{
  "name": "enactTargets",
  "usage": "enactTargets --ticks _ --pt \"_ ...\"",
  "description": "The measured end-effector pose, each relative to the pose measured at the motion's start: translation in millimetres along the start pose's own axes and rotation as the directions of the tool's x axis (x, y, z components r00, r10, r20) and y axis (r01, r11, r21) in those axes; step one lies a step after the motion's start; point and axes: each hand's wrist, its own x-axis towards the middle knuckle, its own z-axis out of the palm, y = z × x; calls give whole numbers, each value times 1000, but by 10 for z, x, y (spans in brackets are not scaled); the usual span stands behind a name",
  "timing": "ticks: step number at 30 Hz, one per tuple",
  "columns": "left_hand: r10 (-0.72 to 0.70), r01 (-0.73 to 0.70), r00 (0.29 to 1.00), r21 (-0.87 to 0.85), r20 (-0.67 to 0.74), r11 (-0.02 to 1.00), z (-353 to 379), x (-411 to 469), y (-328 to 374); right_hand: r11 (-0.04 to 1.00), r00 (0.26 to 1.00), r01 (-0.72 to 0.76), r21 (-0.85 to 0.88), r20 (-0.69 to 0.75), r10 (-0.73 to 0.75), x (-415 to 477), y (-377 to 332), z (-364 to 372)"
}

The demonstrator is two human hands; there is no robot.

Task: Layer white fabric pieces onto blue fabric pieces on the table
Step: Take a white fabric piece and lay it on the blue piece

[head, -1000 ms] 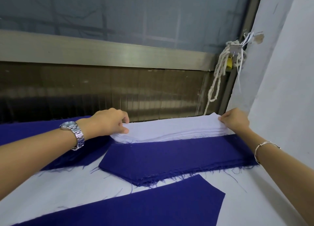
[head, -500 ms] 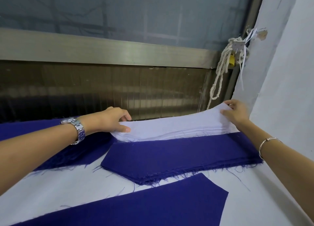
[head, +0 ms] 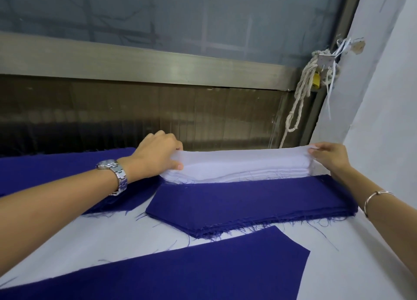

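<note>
A stack of white fabric pieces (head: pixel 246 168) lies at the far edge of the table, behind a stack of blue fabric pieces (head: pixel 248 204). My left hand (head: pixel 158 155) pinches the left end of the top white piece (head: pixel 243 156). My right hand (head: pixel 329 157) pinches its right end. That top piece is raised slightly off the white stack between both hands. A single blue piece (head: pixel 180 270) lies flat nearest to me.
More blue fabric (head: pixel 56 171) spreads at the left under my left arm. The table (head: pixel 112 238) has a white cover. A white wall (head: pixel 383 119) stands close at the right, a metal-framed window (head: pixel 158 64) behind, and a rope with a padlock (head: pixel 302 92) hangs in the corner.
Both hands have lifted the ends of the top white piece off the stack. The camera has come closer to the stacks.
</note>
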Motion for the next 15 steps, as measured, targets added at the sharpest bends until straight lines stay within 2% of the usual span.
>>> enactTargets --ticks 3,6,9,13,15 --pt "-13 -3 991 -116 -135 993 -80 -128 61 999 1000 -6 36 -26 7 -27 -59 -37" --pt "-136 63 977 -386 -165 920 -280 -244 63 998 999 10 63 -35 -8 -44 -143 -96" --pt "-198 60 957 -523 -211 850 -494 -390 -7 998 999 45 53 -23 -44 -103 -280 -153" --pt "-283 101 949 -717 -138 690 -703 -699 -148 997 996 52 64 66 -57 -255 -507 -210" --pt "-312 154 947 -744 -77 650 -756 -901 -266 997 987 34 62 155 -43 -366 -601 -230"
